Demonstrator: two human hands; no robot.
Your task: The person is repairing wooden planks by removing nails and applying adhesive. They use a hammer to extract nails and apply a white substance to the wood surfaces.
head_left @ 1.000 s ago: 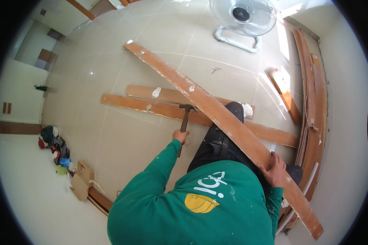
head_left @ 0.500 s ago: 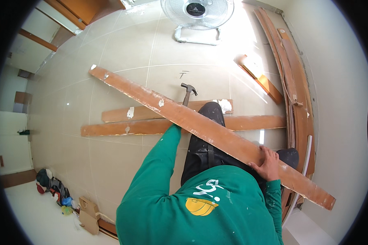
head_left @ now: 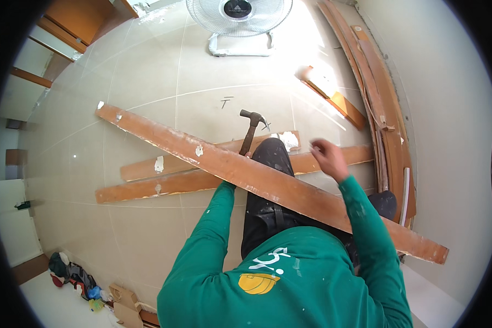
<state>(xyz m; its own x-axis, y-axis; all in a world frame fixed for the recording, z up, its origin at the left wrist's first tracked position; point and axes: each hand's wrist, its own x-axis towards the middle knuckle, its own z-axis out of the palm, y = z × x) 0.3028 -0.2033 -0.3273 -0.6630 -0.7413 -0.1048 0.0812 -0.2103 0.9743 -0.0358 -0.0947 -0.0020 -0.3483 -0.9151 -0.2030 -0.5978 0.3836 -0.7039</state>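
A long reddish-brown wooden plank [head_left: 289, 188] lies slantwise across my thighs, its far left end raised beyond my knee. Beneath it, my left hand [head_left: 248, 154] is mostly hidden; a few fingers show closed around the handle of a claw hammer [head_left: 249, 131]. The hammer stands with its head up, beyond the plank's far edge. My right hand [head_left: 331, 159] hovers above the plank, right of my knee, touching nothing I can see. Its fingers look bent but are smeared by motion. White patches mark the plank's face.
Two more planks, a shorter one [head_left: 175, 165] and a longer one [head_left: 142, 187], lie on the tiles beyond me. Long boards [head_left: 385, 109] are stacked along the right wall. A fan [head_left: 240, 16] stands ahead, several nails [head_left: 227, 101] nearer. Bags [head_left: 74, 273] sit at the left.
My right hand has let go of the plank and moved up and forward, towards the hammer's side. The hammer shows more of its handle above the plank. The view has shifted slightly.
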